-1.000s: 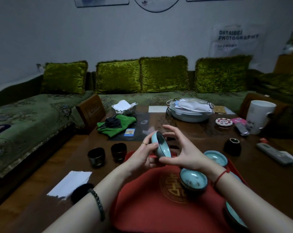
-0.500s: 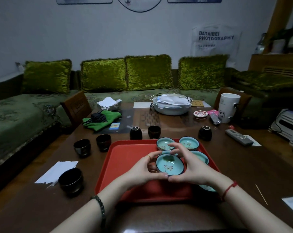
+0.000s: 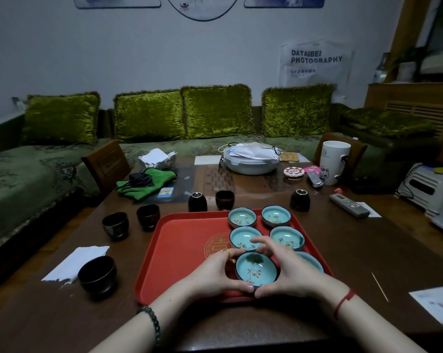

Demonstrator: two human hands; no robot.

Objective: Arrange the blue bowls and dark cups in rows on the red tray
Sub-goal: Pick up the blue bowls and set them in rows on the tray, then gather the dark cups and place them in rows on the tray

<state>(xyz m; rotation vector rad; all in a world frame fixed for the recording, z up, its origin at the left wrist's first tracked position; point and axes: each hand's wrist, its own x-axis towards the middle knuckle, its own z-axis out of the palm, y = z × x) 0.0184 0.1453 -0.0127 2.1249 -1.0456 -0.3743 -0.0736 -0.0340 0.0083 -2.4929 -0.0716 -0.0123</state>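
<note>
Both hands, left hand (image 3: pixel 210 273) and right hand (image 3: pixel 289 268), cup a bowl (image 3: pixel 256 269) on the tray (image 3: pixel 179 245). Behind the grip sit four bowls (image 3: pixel 242 217) in two rows; another lies right. Left of it, off the tray, stand three cups (image 3: pixel 97 273).

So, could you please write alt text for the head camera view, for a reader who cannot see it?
Two bare hands, left hand and right hand, cup a blue bowl at the near edge of a red tray holding five more blue bowls in two columns. Six dark cups stand off the tray on the wooden table, with a green sofa behind.
</note>
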